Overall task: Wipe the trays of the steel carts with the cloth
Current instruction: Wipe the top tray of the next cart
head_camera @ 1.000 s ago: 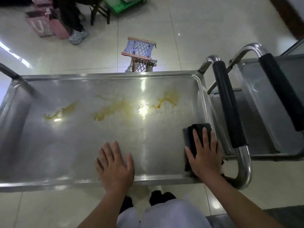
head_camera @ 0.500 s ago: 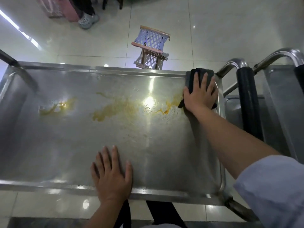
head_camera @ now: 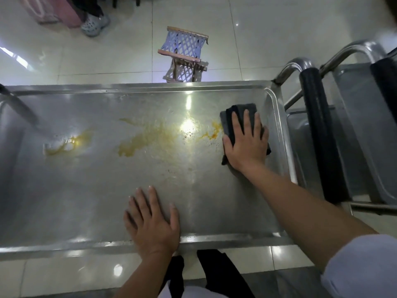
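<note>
The right hand (head_camera: pixel 247 145) presses a dark folded cloth (head_camera: pixel 238 119) flat with fingers (head_camera: pixel 237 122) straight and slightly spread, near the steel tray's (head_camera: pixel 64 190) right rim beside yellow stains (head_camera: pixel 146 138). The left hand (head_camera: pixel 153 222) rests flat, fingers spread, at the near rim.

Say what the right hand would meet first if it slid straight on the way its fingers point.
Likely the tray's far rim; the right hand, flat on the cloth, points there over bare steel.

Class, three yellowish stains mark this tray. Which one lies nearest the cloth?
The small orange stain at the right, almost touching the dark cloth under the right hand. The other two lie farther left.
</note>
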